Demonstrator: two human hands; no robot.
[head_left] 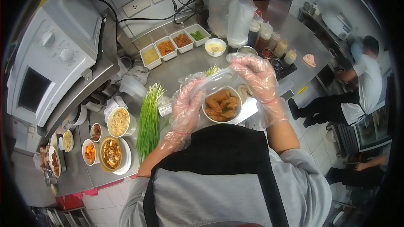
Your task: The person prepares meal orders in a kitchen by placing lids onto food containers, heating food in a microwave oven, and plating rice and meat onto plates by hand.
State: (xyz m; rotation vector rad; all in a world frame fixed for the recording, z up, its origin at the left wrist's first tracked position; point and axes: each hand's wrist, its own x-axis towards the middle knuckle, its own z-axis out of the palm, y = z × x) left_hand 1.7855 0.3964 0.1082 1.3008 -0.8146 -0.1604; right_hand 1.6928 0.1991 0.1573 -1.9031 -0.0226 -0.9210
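Note:
Both my hands wear clear plastic gloves and hold a clear plastic lid (215, 80), tilted above a white bowl (204, 111). Fingers of my left hand (187, 103) close on the lid's left edge. My right hand (254, 75) pinches its upper right edge. Brown fried chicken pieces (221, 104) fill the bowl, close to my apron, and the lid hides part of its far rim. Just left of my left hand lies a long bunch of green chives (148, 122). A small labelled packet (165, 109) sits between the chives and that hand.
White tubs of toppings (166, 48) and a bowl of pale sauce (215, 47) line the back. Sauce bottles (269, 38) stand at right, a microwave (52, 54) at left. Bowls of cooked food (112, 153) crowd the left counter. A co-worker (364, 80) stands far right.

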